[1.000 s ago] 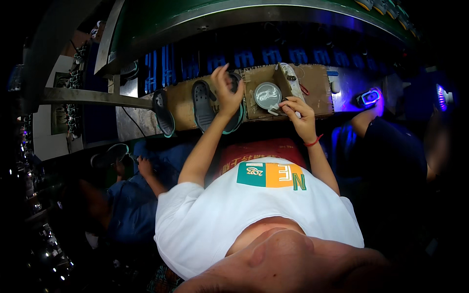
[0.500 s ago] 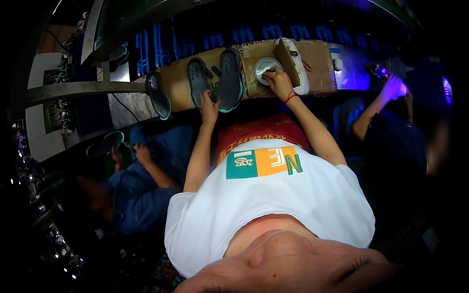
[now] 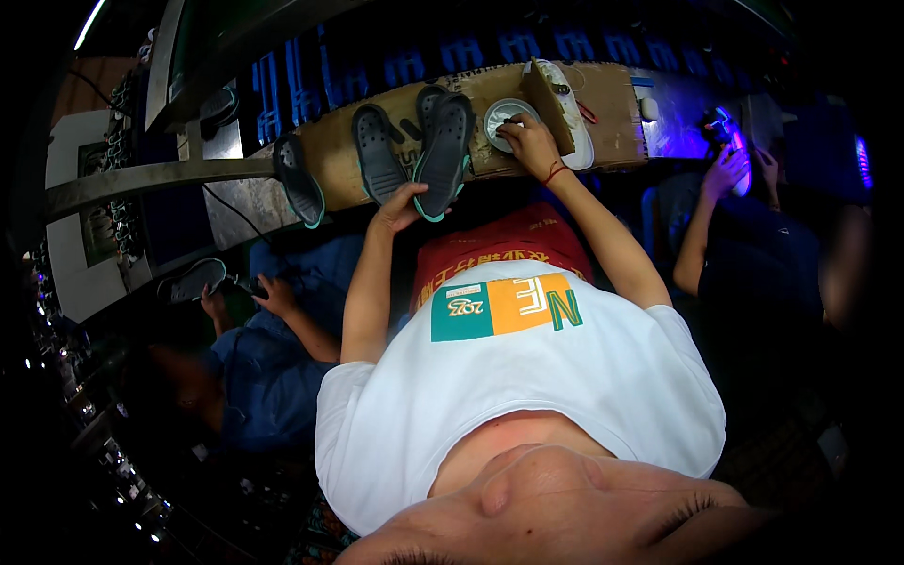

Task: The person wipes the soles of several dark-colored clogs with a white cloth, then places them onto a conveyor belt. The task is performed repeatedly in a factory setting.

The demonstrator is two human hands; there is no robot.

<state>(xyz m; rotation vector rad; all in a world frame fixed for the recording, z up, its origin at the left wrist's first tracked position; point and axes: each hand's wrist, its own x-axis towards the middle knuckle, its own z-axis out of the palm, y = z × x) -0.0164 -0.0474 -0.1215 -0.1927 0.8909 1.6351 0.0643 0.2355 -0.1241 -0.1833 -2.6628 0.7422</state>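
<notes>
Step in hand, as judged: picking from the bowl [image 3: 501,107], upper centre of the frame, with the right hand [image 3: 531,144]; the left hand [image 3: 399,208] grips the clog [image 3: 444,153] by its heel, left of the bowl. The next move appears to call for lifting the fingertips clear, clog steady. Whether they pinch anything cannot be told; the bowl's contents are unclear.
</notes>
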